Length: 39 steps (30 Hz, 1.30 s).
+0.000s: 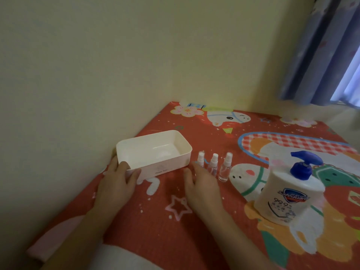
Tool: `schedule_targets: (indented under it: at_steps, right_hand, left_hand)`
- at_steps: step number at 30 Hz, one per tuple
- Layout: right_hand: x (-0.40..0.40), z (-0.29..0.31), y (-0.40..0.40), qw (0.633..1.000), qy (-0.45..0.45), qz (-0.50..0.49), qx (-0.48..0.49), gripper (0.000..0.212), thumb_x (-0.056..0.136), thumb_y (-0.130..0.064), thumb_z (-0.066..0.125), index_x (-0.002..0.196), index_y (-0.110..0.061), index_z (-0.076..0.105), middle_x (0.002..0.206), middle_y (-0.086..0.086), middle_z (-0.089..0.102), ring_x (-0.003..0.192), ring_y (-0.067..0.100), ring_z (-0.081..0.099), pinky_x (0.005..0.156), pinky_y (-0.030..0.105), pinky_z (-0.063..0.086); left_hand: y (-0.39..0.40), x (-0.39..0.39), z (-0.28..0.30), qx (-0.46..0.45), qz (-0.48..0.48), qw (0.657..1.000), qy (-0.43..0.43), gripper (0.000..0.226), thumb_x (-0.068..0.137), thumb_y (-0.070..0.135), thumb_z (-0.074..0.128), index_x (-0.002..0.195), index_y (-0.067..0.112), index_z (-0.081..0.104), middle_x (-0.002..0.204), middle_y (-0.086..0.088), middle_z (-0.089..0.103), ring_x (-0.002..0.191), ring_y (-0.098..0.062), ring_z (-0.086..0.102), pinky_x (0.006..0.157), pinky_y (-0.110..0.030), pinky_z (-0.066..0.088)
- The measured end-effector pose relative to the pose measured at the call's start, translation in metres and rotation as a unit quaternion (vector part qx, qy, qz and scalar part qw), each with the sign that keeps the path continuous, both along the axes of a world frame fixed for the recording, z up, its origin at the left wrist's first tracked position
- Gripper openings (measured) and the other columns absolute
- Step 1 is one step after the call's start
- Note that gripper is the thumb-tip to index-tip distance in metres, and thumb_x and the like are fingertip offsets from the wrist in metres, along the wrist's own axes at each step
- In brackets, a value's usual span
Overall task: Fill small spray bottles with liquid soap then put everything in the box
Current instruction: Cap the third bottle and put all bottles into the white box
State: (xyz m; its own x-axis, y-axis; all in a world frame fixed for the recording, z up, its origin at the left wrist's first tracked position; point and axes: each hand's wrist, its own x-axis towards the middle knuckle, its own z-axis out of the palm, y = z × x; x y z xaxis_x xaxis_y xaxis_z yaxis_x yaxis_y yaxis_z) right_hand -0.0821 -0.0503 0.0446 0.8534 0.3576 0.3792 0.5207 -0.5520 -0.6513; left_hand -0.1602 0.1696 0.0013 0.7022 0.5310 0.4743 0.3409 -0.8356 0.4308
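Observation:
A white rectangular box (175, 141) stands open and empty at the left of the table. My left hand (118, 178) grips its near left corner, thumb over the rim. Three small clear spray bottles with white caps stand upright in a row just right of the box: left (201, 159), middle (213, 164), right (226, 168). My right hand (200, 182) rests flat on the cloth in front of the left and middle bottles, fingers apart, holding nothing. A large white soap bottle (288, 199) with a blue pump stands at the right.
A red cartoon-print cloth (194, 230) covers the table, which is pushed into a corner of cream walls. A blue curtain (321, 51) hangs at the upper right. The table's near left edge runs diagonally.

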Motion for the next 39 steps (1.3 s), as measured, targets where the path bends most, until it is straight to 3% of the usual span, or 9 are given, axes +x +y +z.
schedule_targets:
  at_steps: [5, 9, 14, 20, 25, 28, 32, 35, 39]
  right_hand:
    - [0.007, -0.001, 0.023, 1.000, 0.009, 0.023, -0.010, 0.048, 0.095, -0.041, 0.024, 0.125, -0.017, 0.051, 0.116, 0.003, 0.062, 0.105, 0.022, 0.059, 0.084, 0.032, 0.049]
    - [0.010, 0.002, 0.031, 0.998, 0.043, 0.042, -0.033, 0.044, 0.098, -0.035, 0.034, 0.136, -0.018, 0.047, 0.130, 0.005, 0.055, 0.120, 0.024, 0.051, 0.097, 0.036, 0.042]
    - [0.007, -0.004, 0.024, 0.998, 0.023, 0.040, -0.041, 0.028, 0.094, -0.030, 0.043, 0.091, -0.020, 0.069, 0.092, -0.002, 0.062, 0.089, 0.015, 0.058, 0.078, 0.032, 0.047]
    - [-0.018, -0.006, 0.000, 0.998, -0.024, 0.027, -0.044, 0.024, 0.092, -0.035, 0.052, 0.091, -0.019, 0.071, 0.092, -0.006, 0.061, 0.084, 0.009, 0.056, 0.074, 0.026, 0.046]
    - [-0.043, -0.005, -0.027, 0.998, -0.041, 0.001, -0.057, 0.027, 0.092, -0.043, 0.050, 0.084, -0.023, 0.066, 0.087, -0.010, 0.054, 0.071, 0.008, 0.055, 0.066, 0.027, 0.048]
    - [-0.056, -0.003, -0.043, 0.997, -0.049, -0.013, -0.065, 0.026, 0.091, -0.044, 0.051, 0.077, -0.024, 0.061, 0.082, -0.010, 0.050, 0.066, 0.009, 0.053, 0.062, 0.027, 0.045]
    - [-0.067, -0.001, -0.066, 0.996, -0.037, -0.027, -0.078, 0.019, 0.090, -0.039, 0.051, 0.077, -0.027, 0.058, 0.077, -0.012, 0.047, 0.065, 0.006, 0.050, 0.062, 0.029, 0.046]
    - [-0.068, 0.001, -0.085, 0.995, -0.027, -0.052, -0.078, 0.006, 0.085, -0.032, 0.055, 0.083, -0.029, 0.060, 0.078, -0.013, 0.053, 0.067, 0.005, 0.051, 0.062, 0.027, 0.045]
    - [-0.065, 0.004, -0.112, 0.993, 0.001, -0.089, -0.071, 0.013, 0.080, -0.024, 0.059, 0.092, -0.029, 0.063, 0.075, -0.014, 0.058, 0.064, 0.000, 0.050, 0.056, 0.014, 0.039]
  left_hand:
    - [0.006, -0.029, -0.002, -0.023, 0.006, 1.000, -0.016, 0.040, 0.084, 0.044, 0.069, 0.068, 0.021, 0.040, 0.113, -0.008, 0.055, 0.086, -0.029, 0.059, 0.064, -0.034, 0.045]
    - [0.012, -0.045, -0.001, -0.025, -0.001, 1.000, -0.017, 0.043, 0.080, 0.044, 0.075, 0.066, 0.020, 0.042, 0.118, -0.004, 0.058, 0.093, -0.025, 0.058, 0.065, -0.032, 0.044]
    - [0.017, -0.054, -0.001, -0.025, -0.017, 0.999, -0.044, 0.046, 0.079, 0.050, 0.070, 0.062, 0.017, 0.043, 0.119, -0.003, 0.059, 0.096, -0.022, 0.058, 0.065, -0.031, 0.040]
    - [0.008, -0.062, 0.004, -0.008, 0.005, 0.995, -0.104, 0.061, 0.094, 0.055, 0.049, 0.055, 0.010, 0.038, 0.102, 0.001, 0.065, 0.085, -0.019, 0.058, 0.063, -0.030, 0.038]
    - [0.002, -0.067, 0.001, -0.002, 0.007, 0.995, -0.100, 0.058, 0.090, 0.048, 0.042, 0.055, 0.001, 0.046, 0.108, -0.004, 0.070, 0.084, -0.024, 0.062, 0.064, -0.031, 0.042]
    - [-0.004, -0.070, -0.001, 0.018, -0.016, 0.995, -0.096, 0.049, 0.088, 0.036, 0.047, 0.059, -0.002, 0.060, 0.121, -0.007, 0.069, 0.102, -0.021, 0.063, 0.073, -0.025, 0.041]
    - [-0.015, -0.072, -0.004, 0.015, -0.054, 0.994, -0.094, 0.050, 0.087, 0.037, 0.043, 0.059, 0.000, 0.061, 0.120, -0.006, 0.070, 0.096, -0.027, 0.067, 0.075, -0.034, 0.049]
    - [-0.033, -0.070, -0.002, 0.012, -0.078, 0.992, -0.103, 0.047, 0.084, 0.034, 0.043, 0.055, 0.001, 0.056, 0.122, -0.009, 0.069, 0.093, -0.017, 0.064, 0.071, -0.028, 0.042]
    - [-0.059, -0.062, -0.001, -0.012, -0.115, 0.989, -0.091, 0.043, 0.082, 0.034, 0.041, 0.054, 0.003, 0.052, 0.122, -0.006, 0.069, 0.080, -0.008, 0.057, 0.066, -0.022, 0.035]
